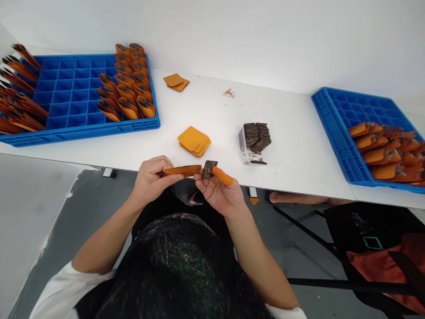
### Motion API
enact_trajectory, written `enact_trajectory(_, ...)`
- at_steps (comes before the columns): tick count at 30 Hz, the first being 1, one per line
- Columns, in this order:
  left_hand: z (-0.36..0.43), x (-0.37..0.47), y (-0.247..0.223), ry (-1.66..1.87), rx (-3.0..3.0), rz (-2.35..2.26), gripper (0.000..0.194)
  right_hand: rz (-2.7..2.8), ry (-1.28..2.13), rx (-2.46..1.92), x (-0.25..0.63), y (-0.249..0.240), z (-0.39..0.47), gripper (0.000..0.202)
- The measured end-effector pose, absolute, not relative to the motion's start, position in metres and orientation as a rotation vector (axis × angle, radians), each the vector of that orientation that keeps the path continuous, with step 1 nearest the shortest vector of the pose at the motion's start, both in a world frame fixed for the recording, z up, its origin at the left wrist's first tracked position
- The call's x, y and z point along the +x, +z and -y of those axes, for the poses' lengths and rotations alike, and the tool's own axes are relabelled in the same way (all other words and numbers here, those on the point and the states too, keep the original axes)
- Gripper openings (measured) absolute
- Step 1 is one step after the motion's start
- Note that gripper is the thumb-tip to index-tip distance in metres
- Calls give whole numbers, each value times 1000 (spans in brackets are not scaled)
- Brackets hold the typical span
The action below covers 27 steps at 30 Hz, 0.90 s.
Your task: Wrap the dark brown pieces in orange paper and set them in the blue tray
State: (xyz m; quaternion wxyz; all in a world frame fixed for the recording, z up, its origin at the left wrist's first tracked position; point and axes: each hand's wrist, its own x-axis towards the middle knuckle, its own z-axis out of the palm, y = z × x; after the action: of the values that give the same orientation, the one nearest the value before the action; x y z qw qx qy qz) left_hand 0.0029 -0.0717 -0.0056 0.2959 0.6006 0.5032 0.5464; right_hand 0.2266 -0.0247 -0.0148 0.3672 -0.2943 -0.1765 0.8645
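My left hand [154, 179] is closed on an orange leather-like pouch [183, 170], held edge-on just in front of the table edge. My right hand [224, 195] pinches a small dark brown, rough-textured piece [208, 170] at the pouch's right end. An orange finger cover [223, 176] sits on one digit of that hand. Whether the brown piece is inside the pouch's mouth or only beside it I cannot tell. Beyond my hands lies a stack of orange pieces [194, 139]. Right of it, a clear plastic box [243, 148] holds a row of similar dark brown pieces [257, 136].
At the left stands a blue compartment tray [109, 130] with bundles of orange pouches [128, 95]. Another blue tray [332, 128] at the right holds more bundles [385, 155]. Rubber bands [229, 92] and two orange pieces [176, 82] lie farther back. A person's leg [299, 198] shows below right.
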Motion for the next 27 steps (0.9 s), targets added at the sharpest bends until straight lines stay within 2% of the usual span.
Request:
enact_trajectory(4, 72, 5, -6, 1454, 1570, -1360, 40, 464, 2220, -766, 226, -16, 24, 24)
enact_trajectory(11, 73, -2, -3, 1279, 1736, -1347, 16, 431, 2265, -746, 225, -14, 21, 25)
enact_trajectory(14, 76, -3, -4, 1322, 1747, -1376, 16, 408, 2289, -718, 222, -16, 23, 32)
enact_trajectory(17, 77, -2, -7, 1342, 1742, -1411, 27, 406, 2264, -753, 220, -18, 23, 31)
enact_trajectory(20, 77, -1, -8, 1364, 1717, -1468, 36, 456, 2153, -798, 223, -13, 23, 27)
enact_trajectory(25, 75, 2, -7, 1341, 1741, -1539, 37, 758, 1677, -790, 235, 25, 28, 19)
enact_trajectory(27, 74, 4, -5, 1324, 1787, -1529, 36, 942, 1626, -807, 237, 40, 30, 15)
